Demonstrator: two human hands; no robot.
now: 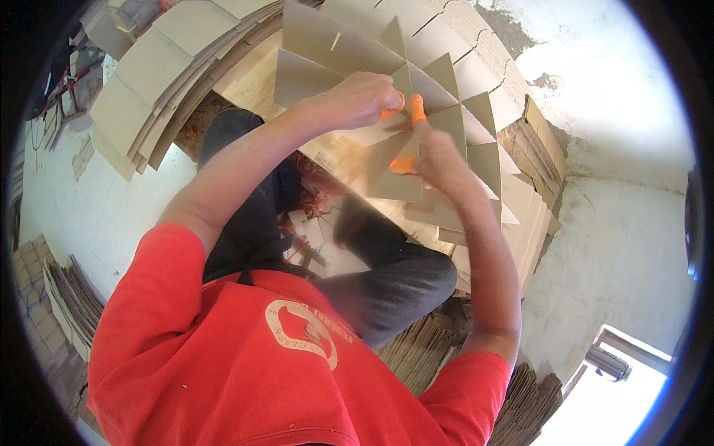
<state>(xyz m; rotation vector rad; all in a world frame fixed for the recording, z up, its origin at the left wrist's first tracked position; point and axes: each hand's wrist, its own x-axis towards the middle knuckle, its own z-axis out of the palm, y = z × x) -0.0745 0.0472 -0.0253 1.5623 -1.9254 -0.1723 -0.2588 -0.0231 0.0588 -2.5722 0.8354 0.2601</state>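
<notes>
An interlocked cardboard divider point(316, 44), made of grey-brown slotted strips crossing one another, stands upright in front of me. My left hand point(364, 100) has its fingers curled and pinched at a strip's edge near the middle of the grid. Close by on the right, my right hand point(440, 156) grips a strip, its thumb and a finger apart on either side of the cardboard. Orange finger covers sit on some fingertips of both hands. Parts of the fingers are hidden behind the cardboard. Beneath the divider lies a pale wooden board point(256, 78).
Flat cardboard sheets are stacked at the left point(160, 67). More cardboard pieces point(535, 141) lean by the wall at the right. Bundles of strips point(420, 346) lie beside my bent legs, and another pile point(72, 297) stands at the far lower left.
</notes>
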